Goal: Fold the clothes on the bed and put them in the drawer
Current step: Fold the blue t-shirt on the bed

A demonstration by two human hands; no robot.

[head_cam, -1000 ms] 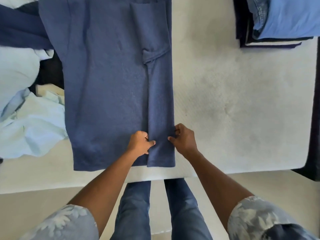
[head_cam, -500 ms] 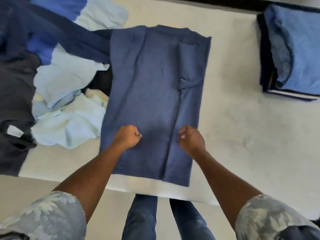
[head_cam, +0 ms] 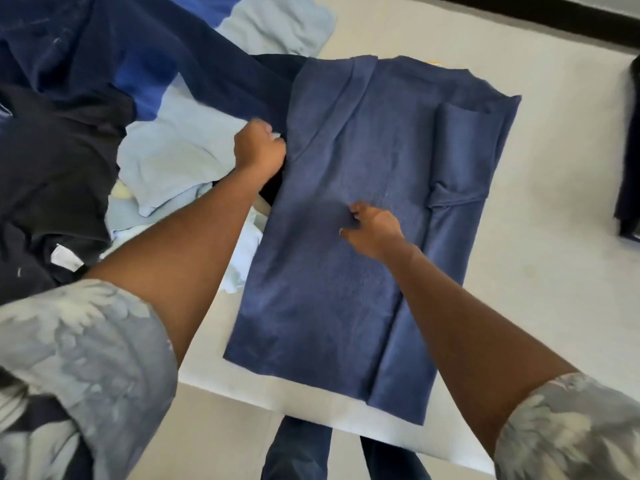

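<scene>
Head view, starting at my left: the unfolded pile [head_cam: 104, 140] lies heaped on the bed [head_cam: 526, 278]. In it I count one black garment [head_cam: 59, 168] with a white tag, one navy piece, a strip of royal blue and at least two pale blue pieces. How many more lie underneath I cannot tell.

Next comes my left hand [head_cam: 259, 147]. It is curled into a fist at the left edge of the blue shirt [head_cam: 329, 289], where the sleeve fabric draws toward it, so I judge it is gripping that sleeve.

The one shirt lies flat across the mattress, collar end away from me and hem near the bed's edge. Its right side is already folded inward, sleeve tucked over; that is one fold of two. My right hand [head_cam: 375, 228] rests on the middle of the shirt with its fingers bent. Whether they pinch the cloth or only press it I cannot tell.

So the step in hand is the left-side fold. The next move calls for bringing sleeve and side over to the centre, with my right hand keeping the body from sliding.

At the far right edge, well apart, sits one dark stack [head_cam: 628, 150], mostly cut off. No drawer is in view.
</scene>
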